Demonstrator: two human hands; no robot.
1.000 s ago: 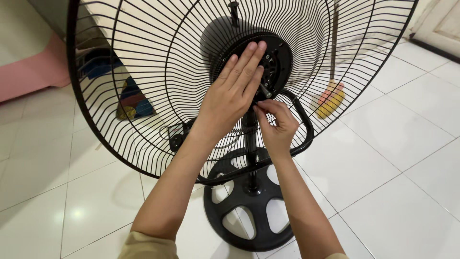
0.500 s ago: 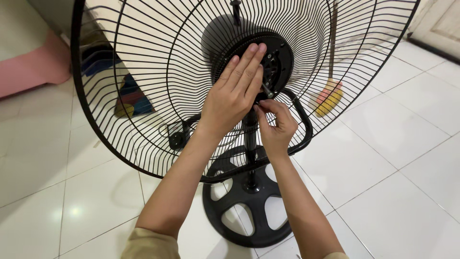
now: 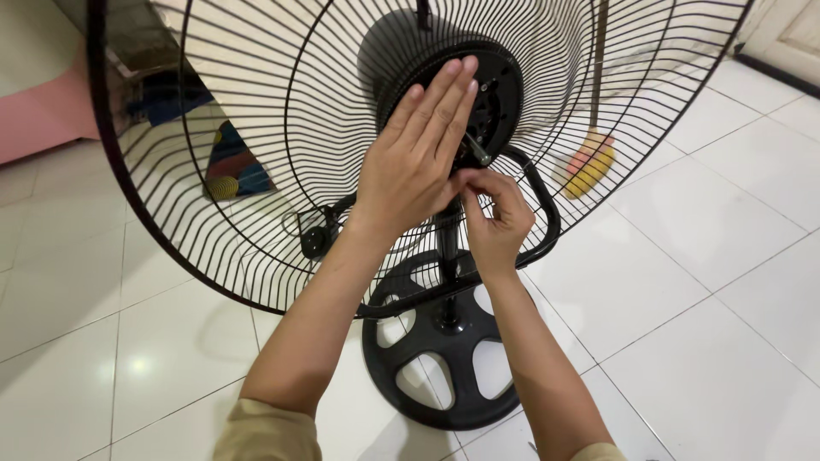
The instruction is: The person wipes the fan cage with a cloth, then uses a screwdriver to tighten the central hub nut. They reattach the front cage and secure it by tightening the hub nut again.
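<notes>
Nearest the camera, 2 bare forearms rise from beige sleeve cuffs at the bottom edge of the view, over a floor of glossy white tiles (image 3: 709,358). Between the arms, on those tiles, sits the round black fan base (image 3: 444,376), with 5 spoke-shaped openings showing white tile through them, and the black pole (image 3: 447,248) stands up from its middle. Higher up, the right hand (image 3: 494,218) is curled narrow, thumb and fingertips pinched together just under the short metal shaft (image 3: 478,150) that sticks out of the motor hub; whether anything small sits in that pinch cannot be told. The left hand (image 3: 416,162) lies flat and open, fingers straight and together, pressed on the face of the black motor hub (image 3: 487,94) at the centre of the grille, holding nothing. The 2 hands touch where the right thumb meets the heel of the left palm. Around them spreads the big black wire rear guard (image 3: 256,171), a dished cage of radial wires whose rim runs off the top edge. A black curved handle bar (image 3: 547,213) loops at the guard's lower right. Beyond the wires, a broom (image 3: 591,162) with yellow and pink bristles leans toward the upper right, and a pink object (image 3: 43,119) lies at the left edge.
</notes>
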